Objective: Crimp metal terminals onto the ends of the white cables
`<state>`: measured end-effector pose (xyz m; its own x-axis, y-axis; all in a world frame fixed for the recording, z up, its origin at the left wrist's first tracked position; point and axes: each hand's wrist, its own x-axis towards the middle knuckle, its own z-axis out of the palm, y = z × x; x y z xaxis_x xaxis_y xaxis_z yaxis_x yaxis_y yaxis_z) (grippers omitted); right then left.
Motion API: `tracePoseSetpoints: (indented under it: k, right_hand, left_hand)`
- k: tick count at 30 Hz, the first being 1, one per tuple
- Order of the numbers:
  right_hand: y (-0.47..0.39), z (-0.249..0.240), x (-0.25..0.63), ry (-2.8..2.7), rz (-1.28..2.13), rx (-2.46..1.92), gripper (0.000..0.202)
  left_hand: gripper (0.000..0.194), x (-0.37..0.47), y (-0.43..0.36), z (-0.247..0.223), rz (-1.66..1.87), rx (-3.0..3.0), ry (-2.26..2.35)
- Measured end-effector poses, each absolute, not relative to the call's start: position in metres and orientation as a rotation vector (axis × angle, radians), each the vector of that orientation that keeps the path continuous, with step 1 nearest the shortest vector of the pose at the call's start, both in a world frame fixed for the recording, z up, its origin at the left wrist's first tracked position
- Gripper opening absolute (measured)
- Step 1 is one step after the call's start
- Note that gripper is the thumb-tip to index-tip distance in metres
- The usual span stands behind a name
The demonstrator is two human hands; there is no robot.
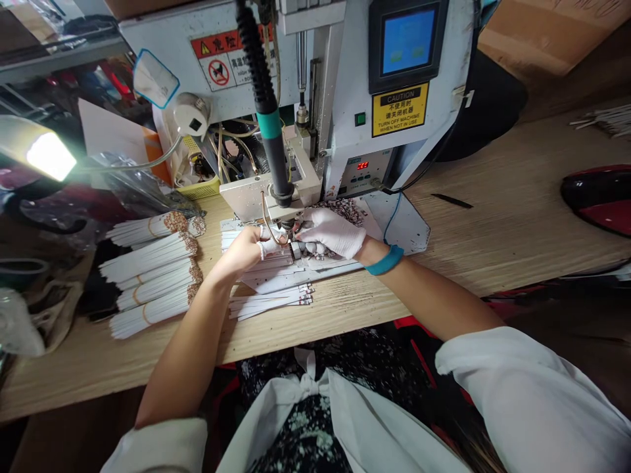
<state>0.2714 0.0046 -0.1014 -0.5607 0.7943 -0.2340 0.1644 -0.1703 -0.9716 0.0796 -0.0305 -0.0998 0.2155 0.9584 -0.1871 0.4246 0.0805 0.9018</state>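
Note:
My left hand [251, 246], with white coverings on its fingertips, is pinched closed beneath the soldering head [283, 197] of a bench machine. Facing it from the right, my right hand [332, 232] wears a white glove and has its fingers closed at the same spot. Whatever small piece lies between the fingertips is hidden by the fingers and the head. White wire strips [271, 263] lie under and beside my left hand. By my right hand is a heap of small dark-and-white parts [348, 210]. Several strips with small dark ends [271, 302] lie nearer the table's front edge.
Banded bundles of white wires [152, 289] with copper-coloured ends lie at left. A lit lamp [52, 156] reaches in from the left. The machine carries a blue screen [409, 41]. On the right of the wooden table [513, 223] are a thin black tool [452, 200] and a red-and-black object [599, 200].

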Motion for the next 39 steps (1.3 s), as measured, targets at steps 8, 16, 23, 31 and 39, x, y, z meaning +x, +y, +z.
tracePoseSetpoints:
  k: [8,16,23,31,39]
  right_hand:
    - [0.003,-0.101,0.272,-1.652,1.740,-1.066,0.017]
    - [-0.001,-0.100,0.272,-1.722,1.605,-1.110,0.016]
    - [0.010,-0.085,0.304,-2.478,1.020,-0.966,0.010]
    - [0.001,-0.084,0.307,-2.967,0.676,-0.999,0.026]
    - [-0.001,-0.085,0.300,-3.073,0.591,-1.073,0.022]
  left_hand:
    - [0.031,0.081,-0.033,-0.097,0.712,1.504,1.362]
    - [0.027,0.077,-0.039,-0.092,0.700,1.536,1.469]
    - [0.028,0.074,-0.048,-0.085,0.608,1.224,1.369]
    - [0.015,0.072,-0.053,-0.086,0.746,0.879,1.128]
    - [0.012,0.070,-0.051,-0.084,0.804,0.822,1.150]
